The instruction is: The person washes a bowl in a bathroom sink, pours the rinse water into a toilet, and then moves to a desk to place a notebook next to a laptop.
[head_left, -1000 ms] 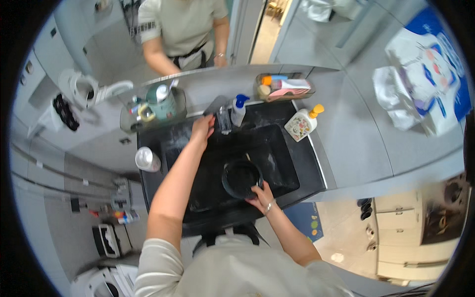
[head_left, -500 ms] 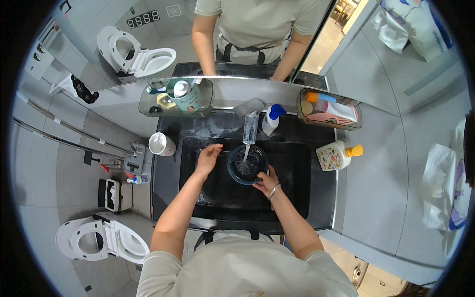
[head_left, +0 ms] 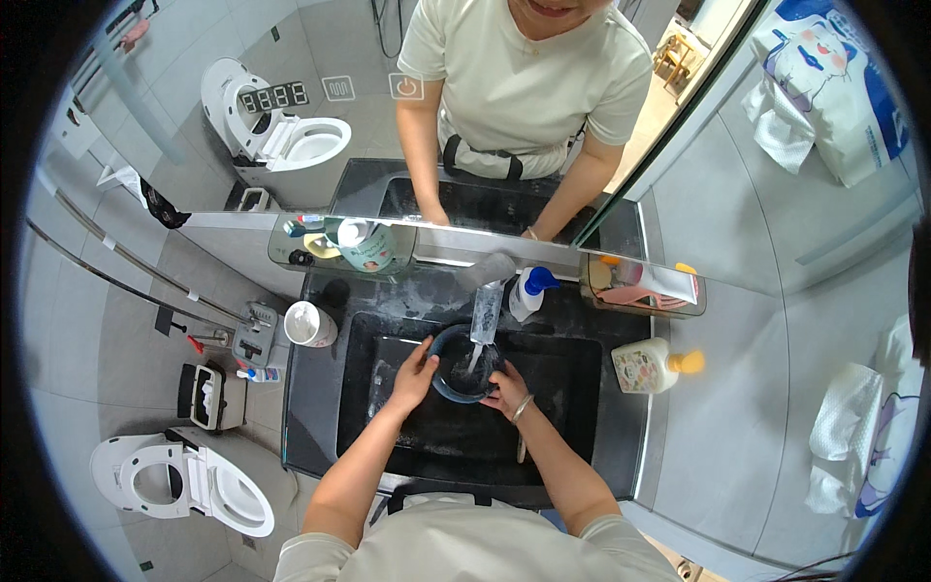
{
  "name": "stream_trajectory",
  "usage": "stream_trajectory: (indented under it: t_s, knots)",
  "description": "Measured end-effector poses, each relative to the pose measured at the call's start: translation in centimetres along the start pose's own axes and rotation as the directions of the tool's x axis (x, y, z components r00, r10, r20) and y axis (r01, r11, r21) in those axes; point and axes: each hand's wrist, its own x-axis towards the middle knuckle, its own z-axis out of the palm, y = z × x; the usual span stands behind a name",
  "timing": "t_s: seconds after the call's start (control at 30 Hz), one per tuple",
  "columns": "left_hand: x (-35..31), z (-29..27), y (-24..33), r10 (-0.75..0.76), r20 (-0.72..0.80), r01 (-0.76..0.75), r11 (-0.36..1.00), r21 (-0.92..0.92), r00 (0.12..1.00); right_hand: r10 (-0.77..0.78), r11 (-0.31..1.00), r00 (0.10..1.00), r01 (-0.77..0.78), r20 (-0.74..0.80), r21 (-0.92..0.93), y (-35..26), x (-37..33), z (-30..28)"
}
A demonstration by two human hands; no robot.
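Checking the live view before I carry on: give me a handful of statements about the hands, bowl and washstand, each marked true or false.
1. The right hand holds the bowl. True.
2. The faucet is off. False: water runs from the faucet into the bowl.
3. The left hand is on the white cup. False: the left hand is at the bowl's left side.
4. The blue-topped pump bottle is right of the faucet. True.
5. The yellow-topped bottle is inside the sink. False: the yellow-topped bottle is on the counter, right of the sink.
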Motion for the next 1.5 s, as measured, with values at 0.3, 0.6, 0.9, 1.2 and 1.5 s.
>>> stream_trajectory:
  t_s: [0.3, 0.6, 0.9, 1.2, 1.5]
  knots:
    - [-0.3, 0.9, 0.9, 0.104, 0.096, -0.134, 0.906, 0.401, 0.99, -0.066, 0.963, 0.995, 0.045, -0.071, -0.266, 1.7, -1.8, -1.6]
    - [1.4, 4.5, 3.9, 0.369, 0.512, -0.63, 0.419, 0.654, 0.776, -0.077, 0.96, 0.997, 0.075, 0.006, -0.269, 1.3, -2.6, -0.1]
    - [2.2, 0.5, 0.5, 0.103, 0.111, -0.144, 0.871, 0.47, 0.988, -0.105, 0.984, 0.986, 0.085, -0.13, -0.154, 1.1, 0.7, -0.4]
    - [-2.4, 1.3, 1.0, 0.102, 0.035, -0.107, 0.974, 0.199, 0.994, 0.03, 0.993, 0.998, -0.035, -0.05, -0.115, 1.5, 2.7, 0.2]
    - [-1.8, 0.1, -2.5, 0.106, -0.117, -0.07, 0.959, 0.274, 0.987, -0.13, 0.956, 0.99, 0.109, -0.06, -0.273, 2.4, 2.0, 1.0]
